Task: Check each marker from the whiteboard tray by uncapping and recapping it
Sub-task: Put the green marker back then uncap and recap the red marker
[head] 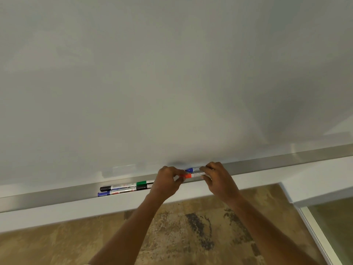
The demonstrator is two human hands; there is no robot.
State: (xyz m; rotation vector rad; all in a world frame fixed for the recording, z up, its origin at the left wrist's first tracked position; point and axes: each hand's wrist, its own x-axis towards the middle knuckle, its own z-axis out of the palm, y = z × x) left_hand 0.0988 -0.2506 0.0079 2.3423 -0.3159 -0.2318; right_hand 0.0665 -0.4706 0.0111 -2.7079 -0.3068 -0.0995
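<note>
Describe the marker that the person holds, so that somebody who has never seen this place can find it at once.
Follow the metal tray under the whiteboard to the two hands, left hand and right hand. The red marker spans between them, just in front of a blue-capped marker. It is the only red one.

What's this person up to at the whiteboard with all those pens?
A person is standing at a whiteboard, checking the markers kept on its metal tray. Both hands are on a red marker held just in front of the tray: the left hand pinches the red cap end, the right hand grips the barrel. A blue-capped marker lies right behind it. To the left on the tray lie more markers, showing black, blue and green parts.
</note>
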